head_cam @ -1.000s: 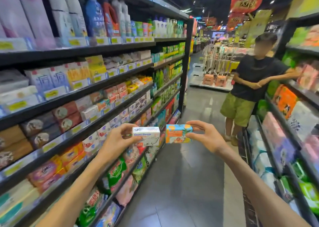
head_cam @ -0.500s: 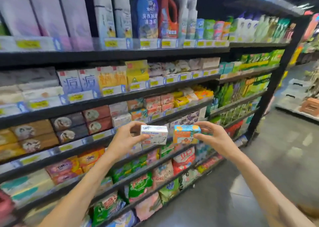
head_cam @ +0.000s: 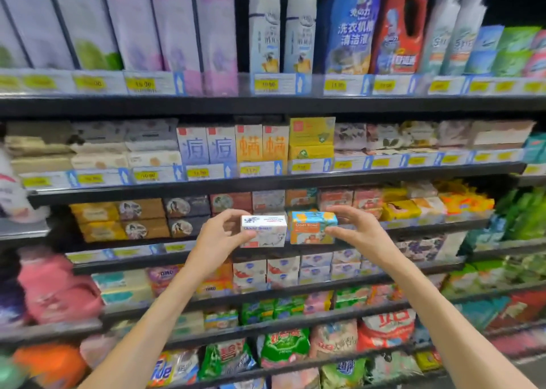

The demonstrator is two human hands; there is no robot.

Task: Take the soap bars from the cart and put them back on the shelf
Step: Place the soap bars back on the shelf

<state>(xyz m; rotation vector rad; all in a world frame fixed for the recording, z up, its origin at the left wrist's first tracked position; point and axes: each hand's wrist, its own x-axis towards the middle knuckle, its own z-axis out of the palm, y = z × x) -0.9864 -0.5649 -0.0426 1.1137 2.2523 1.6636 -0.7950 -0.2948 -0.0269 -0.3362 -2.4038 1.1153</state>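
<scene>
Left hand (head_cam: pixel 220 236) pinches the white soap box (head_cam: pixel 263 231), right hand (head_cam: pixel 359 232) the orange soap box (head_cam: pixel 312 227); both lie lengthwise at frame centre, soap shelf (head_cam: pixel 295 183) just behind.

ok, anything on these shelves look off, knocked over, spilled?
Nothing stands out. Boxes and bags sit in rows, though motion blur hides fine detail. The only loose items are the white soap box in the left hand and the orange-and-blue soap box in the right hand, both held in front of the soap shelf.
</scene>
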